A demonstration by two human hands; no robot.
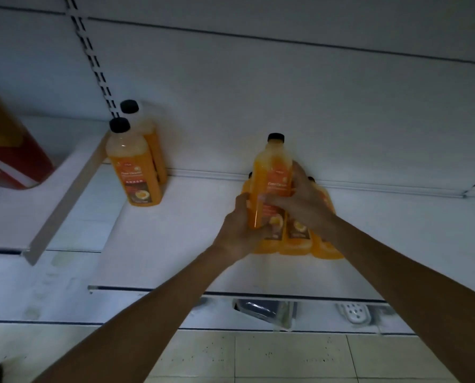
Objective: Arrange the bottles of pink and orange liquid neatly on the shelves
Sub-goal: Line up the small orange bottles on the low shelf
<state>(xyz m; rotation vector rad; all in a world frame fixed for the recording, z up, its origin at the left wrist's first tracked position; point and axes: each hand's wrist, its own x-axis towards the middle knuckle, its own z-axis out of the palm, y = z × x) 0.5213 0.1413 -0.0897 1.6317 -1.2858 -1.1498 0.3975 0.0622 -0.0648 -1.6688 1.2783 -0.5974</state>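
An orange bottle [272, 175] with a black cap is raised above a cluster of several orange bottles [297, 239] standing on the white shelf [192, 233]. My left hand [241, 230] grips its lower part from the left. My right hand [302, 200] wraps around its middle from the right. Two more orange bottles [136, 167] stand one behind the other at the shelf's left end, against the back wall. No pink bottle is in view.
A red and orange container [12, 150] sits on the neighbouring shelf at far left, past a tan divider edge [67, 194]. Below the shelf's front edge hang a dark packet [261, 310] and a white item [353, 313]. Tiled floor [258, 357] lies underneath.
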